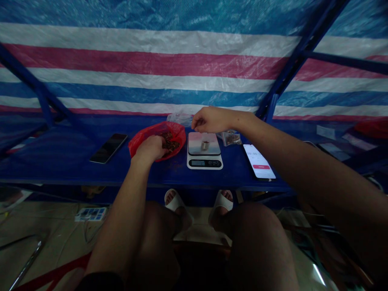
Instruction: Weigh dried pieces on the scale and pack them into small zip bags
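The scale [205,157] is white with a shiny metal plate, and a small silvery cup [205,146] stands on it. Left of the scale, an open, crumpled red bag [141,136] holds dark brown bits [172,146]. The left hand [151,148] reaches into it; its grip is hidden, so I cannot tell its state. The right hand [209,120] is over the scale's back edge, fingers curled; whether its grip pinches anything, I cannot tell. The scale's display is too blurred to read; right of it, a lit phone [259,161] shows timer zeros above a red button. The table's [157,174] front edge runs just before the scale, and blue tabletop separates scale and phone.
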A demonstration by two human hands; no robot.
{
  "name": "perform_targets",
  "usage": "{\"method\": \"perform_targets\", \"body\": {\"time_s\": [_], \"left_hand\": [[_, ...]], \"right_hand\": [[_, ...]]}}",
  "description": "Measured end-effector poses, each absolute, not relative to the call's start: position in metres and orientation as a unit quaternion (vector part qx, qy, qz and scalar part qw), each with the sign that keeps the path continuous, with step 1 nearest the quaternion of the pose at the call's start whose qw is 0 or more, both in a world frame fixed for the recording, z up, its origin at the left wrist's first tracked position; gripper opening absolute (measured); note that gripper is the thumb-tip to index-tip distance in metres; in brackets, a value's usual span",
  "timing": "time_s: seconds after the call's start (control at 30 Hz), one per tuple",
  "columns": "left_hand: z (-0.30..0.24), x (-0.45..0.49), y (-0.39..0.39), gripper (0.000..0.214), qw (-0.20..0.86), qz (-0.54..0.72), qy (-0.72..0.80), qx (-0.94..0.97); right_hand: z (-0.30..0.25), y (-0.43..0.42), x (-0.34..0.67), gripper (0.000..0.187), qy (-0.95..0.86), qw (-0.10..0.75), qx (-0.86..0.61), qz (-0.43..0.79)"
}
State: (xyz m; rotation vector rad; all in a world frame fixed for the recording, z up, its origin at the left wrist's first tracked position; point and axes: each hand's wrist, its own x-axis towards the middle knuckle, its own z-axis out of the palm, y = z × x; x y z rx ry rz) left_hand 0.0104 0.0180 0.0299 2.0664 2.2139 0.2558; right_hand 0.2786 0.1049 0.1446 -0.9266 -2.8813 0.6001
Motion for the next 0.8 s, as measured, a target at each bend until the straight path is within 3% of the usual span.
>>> {"method": "perform_targets", "body": {"time_s": [0.23,0.43,0.57,0.8], "left_hand": [[0.028,0.011,0.014,0.019,0.042,0.154,0.722,0.674],[0.042,0.014,0.009,0.017,0.043,0.182,0.727,0.66],[0.057,0.018,0.005,0.011,0.03,0.206,0.718,0.664],[0.079,0.039,0.003,0.011,0.07,0.212,0.691,0.688]], "right_hand": [[0.142,0.1,0.278,0.024,-0.932,0.023,-0.309,0.186],[0.146,0.093,0.291,0.021,-0.921,0.071,-0.311,0.225],[0.139,0.081,0.306,0.021,-0.895,0.151,-0.315,0.277],[0.082,0.076,0.327,0.028,-0.775,0.371,-0.33,0.393]]}}
